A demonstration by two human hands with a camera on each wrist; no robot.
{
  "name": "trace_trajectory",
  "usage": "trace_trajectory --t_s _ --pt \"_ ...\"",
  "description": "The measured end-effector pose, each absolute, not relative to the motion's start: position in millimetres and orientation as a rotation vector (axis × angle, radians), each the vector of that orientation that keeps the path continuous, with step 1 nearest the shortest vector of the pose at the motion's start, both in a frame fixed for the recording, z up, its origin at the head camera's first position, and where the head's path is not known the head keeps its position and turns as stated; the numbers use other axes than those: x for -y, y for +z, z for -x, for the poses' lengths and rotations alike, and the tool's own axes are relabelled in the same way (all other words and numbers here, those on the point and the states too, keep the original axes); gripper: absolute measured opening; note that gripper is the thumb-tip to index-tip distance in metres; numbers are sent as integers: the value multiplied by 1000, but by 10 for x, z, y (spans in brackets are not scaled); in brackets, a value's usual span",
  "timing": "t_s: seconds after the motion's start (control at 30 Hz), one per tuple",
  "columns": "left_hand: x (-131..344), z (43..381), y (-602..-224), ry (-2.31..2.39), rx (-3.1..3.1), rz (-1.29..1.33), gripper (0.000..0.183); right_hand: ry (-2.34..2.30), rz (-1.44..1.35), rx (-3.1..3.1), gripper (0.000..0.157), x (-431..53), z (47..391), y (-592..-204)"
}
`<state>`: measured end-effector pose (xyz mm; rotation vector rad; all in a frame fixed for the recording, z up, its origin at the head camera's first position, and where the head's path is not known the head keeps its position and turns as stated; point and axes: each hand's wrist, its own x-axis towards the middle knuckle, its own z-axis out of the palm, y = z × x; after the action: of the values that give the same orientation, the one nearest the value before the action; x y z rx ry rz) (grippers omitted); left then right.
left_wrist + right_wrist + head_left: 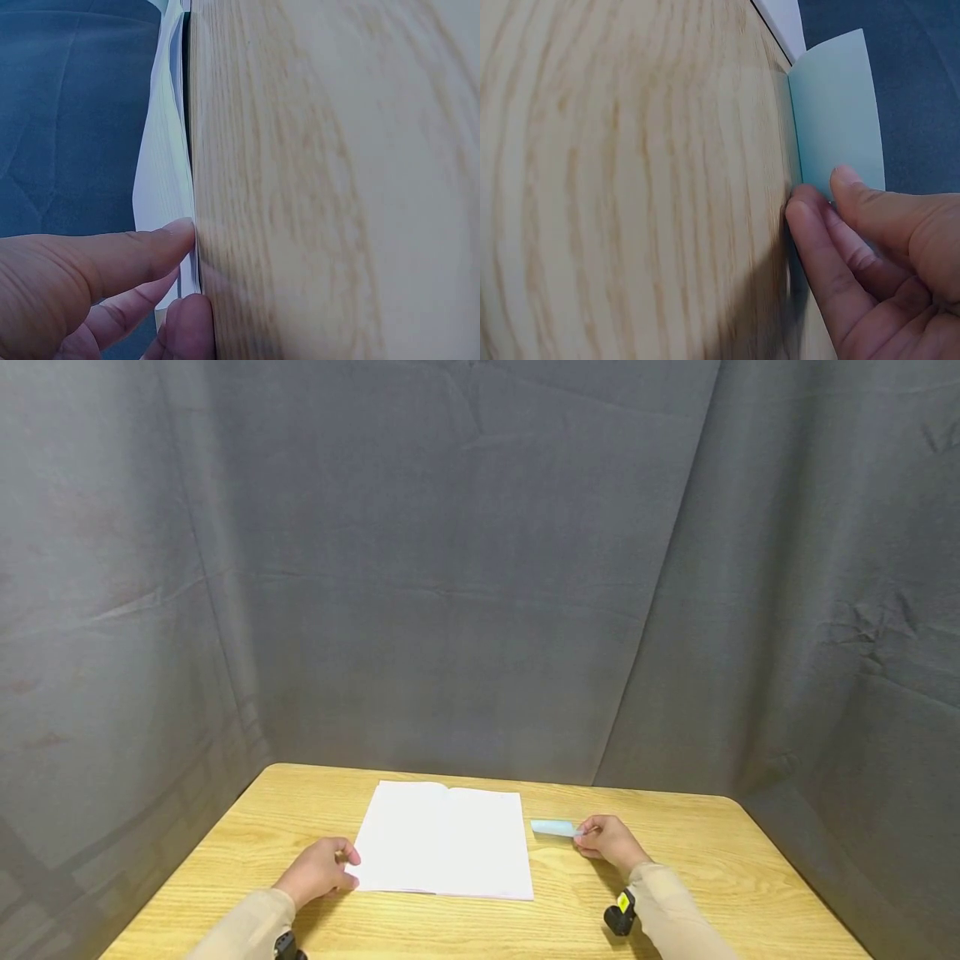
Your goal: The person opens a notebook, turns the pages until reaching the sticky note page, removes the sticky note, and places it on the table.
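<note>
An open notebook [450, 843] with blank white pages lies flat on the wooden table. My left hand [322, 868] rests at its left edge near the lower corner, thumb and fingertip spread apart along the border. In the left wrist view, one fingertip touches the stacked white pages [161, 180] and another sits beside their edge. Right of the notebook, my right hand [606, 842] pinches a pale blue slip of paper [553, 827] by its right end. Close up, the blue slip [836, 112] curves upward, its lower edge right along the tabletop, with the thumb on its face.
The wooden table [675, 831] has rounded far corners. Grey fabric [450, 610] hangs behind it and on both sides. Each wrist carries a small black camera, the right one [619, 913] with a yellow patch.
</note>
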<state>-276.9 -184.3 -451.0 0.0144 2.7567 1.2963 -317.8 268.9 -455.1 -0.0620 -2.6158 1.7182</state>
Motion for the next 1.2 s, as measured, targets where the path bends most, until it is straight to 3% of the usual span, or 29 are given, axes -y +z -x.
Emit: trace_trajectory --t_s 0.6,1.2 --pt "1846 2768 -4524 1317 -2760 -12 24 1652 102 2686 38 -2725 3153 -4535" --pt "1860 2781 -4543 1311 -2765 -26 25 1761 -109 2693 46 -3057 3089 -4490"
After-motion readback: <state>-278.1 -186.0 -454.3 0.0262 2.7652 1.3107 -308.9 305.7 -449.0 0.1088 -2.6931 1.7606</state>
